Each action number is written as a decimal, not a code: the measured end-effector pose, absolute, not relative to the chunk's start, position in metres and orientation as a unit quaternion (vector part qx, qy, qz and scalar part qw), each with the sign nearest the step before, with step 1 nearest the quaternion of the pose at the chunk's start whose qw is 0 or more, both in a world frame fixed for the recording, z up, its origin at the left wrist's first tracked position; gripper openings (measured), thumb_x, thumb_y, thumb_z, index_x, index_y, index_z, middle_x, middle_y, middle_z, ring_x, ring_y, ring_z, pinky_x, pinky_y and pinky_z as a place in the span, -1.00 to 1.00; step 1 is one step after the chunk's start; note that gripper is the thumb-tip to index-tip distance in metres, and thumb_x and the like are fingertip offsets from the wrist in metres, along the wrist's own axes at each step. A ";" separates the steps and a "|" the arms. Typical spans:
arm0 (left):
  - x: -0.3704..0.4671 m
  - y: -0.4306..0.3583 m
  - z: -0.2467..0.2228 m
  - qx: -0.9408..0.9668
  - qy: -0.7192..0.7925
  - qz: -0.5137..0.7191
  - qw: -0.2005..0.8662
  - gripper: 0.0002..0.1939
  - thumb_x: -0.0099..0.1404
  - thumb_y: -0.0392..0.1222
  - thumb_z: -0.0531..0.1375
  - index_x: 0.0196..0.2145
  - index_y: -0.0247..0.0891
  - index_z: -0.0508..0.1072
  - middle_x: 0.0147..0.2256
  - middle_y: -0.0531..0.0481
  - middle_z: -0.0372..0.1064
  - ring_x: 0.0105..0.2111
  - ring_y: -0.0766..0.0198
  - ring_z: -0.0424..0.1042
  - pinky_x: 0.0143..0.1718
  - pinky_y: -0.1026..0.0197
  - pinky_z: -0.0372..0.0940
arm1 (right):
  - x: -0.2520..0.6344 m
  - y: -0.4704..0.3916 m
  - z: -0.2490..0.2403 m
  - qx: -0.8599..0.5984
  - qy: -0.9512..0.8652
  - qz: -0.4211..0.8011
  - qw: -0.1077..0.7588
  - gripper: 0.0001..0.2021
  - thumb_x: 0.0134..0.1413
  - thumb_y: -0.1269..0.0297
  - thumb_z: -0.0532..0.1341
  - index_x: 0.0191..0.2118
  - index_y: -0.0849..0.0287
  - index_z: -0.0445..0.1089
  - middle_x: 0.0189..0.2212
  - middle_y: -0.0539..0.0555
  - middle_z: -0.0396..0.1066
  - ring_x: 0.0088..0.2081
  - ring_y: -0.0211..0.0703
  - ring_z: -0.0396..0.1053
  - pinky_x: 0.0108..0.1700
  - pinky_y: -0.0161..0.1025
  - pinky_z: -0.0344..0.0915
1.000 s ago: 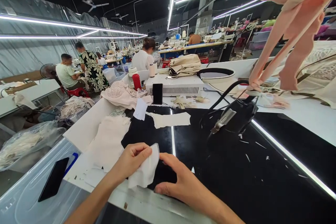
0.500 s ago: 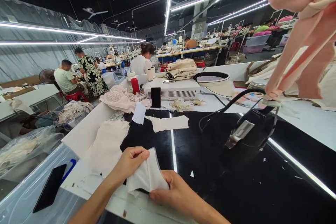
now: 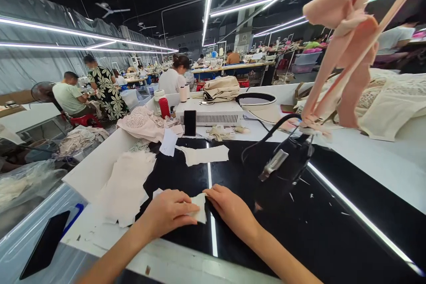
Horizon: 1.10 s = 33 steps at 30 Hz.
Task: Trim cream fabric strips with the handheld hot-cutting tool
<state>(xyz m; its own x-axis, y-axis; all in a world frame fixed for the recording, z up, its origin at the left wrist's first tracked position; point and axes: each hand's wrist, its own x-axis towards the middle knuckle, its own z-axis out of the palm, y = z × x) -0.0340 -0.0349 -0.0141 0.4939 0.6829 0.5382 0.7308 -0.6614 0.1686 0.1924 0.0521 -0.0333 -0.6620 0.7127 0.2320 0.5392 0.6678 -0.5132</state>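
A small off-white fabric piece [image 3: 201, 215] lies on the glossy black work surface [image 3: 253, 244]. My left hand [image 3: 171, 213] rests over its left part, fingers stretched across the cloth and pressing it down. At the far right corner of the piece, the fingertips of my right hand [image 3: 229, 211] pinch its edge. Much of the cloth is hidden under my left hand. Beyond my hands, another off-white fabric strip [image 3: 213, 154] lies flat, beside a white paper slip [image 3: 168, 142]. Left of them sits a stack of cut cream fabric [image 3: 128, 186].
A dark iron-like tool with a metal plate [image 3: 274, 164] and black cable stands at right, below hanging pink fabric strips [image 3: 349, 53]. A phone [image 3: 190, 123] leans on a white vented box [image 3: 216, 113]. Another dark phone-like slab [image 3: 45, 244] lies at lower left. Co-workers sit further back.
Both hands have lowered the fabric piece from mid-air onto the black surface. My left hand has gone from pinching it to lying over it. The view has shifted rightward.
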 end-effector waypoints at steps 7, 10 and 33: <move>-0.017 -0.046 -0.041 -0.873 -0.422 -0.233 0.080 -0.81 0.49 -0.09 0.21 -0.05 -0.22 0.49 -0.21 -0.03 0.51 -0.23 0.14 0.53 -0.20 0.10 0.42 | 0.209 0.060 -0.050 -0.369 -0.889 0.086 0.256 -0.44 0.12 0.69 0.03 0.17 0.13 0.41 0.00 0.22 0.50 -0.02 0.06 0.52 -0.01 -0.03 0.55; -0.016 -0.049 -0.041 -0.871 -0.426 -0.228 0.089 -0.83 0.45 -0.15 0.25 -0.05 -0.21 0.49 -0.20 -0.03 0.51 -0.22 0.12 0.54 -0.19 0.07 0.46 | 0.221 0.053 -0.048 -0.364 -0.889 0.066 0.269 -0.31 0.00 0.77 0.00 0.23 0.15 0.35 0.08 0.23 0.47 0.06 0.03 0.51 0.03 -0.07 0.55; 0.009 -0.069 -0.044 -0.839 -0.503 -0.188 0.091 -0.73 0.51 -0.17 0.16 0.11 -0.21 0.44 0.08 -0.19 0.46 0.05 -0.03 0.50 0.03 -0.13 0.50 | 0.337 -0.023 -0.038 -0.347 -0.910 -0.155 0.167 -0.62 0.16 0.59 0.07 -0.04 0.16 0.51 -0.30 0.13 0.60 -0.34 -0.02 0.57 -0.36 -0.16 0.53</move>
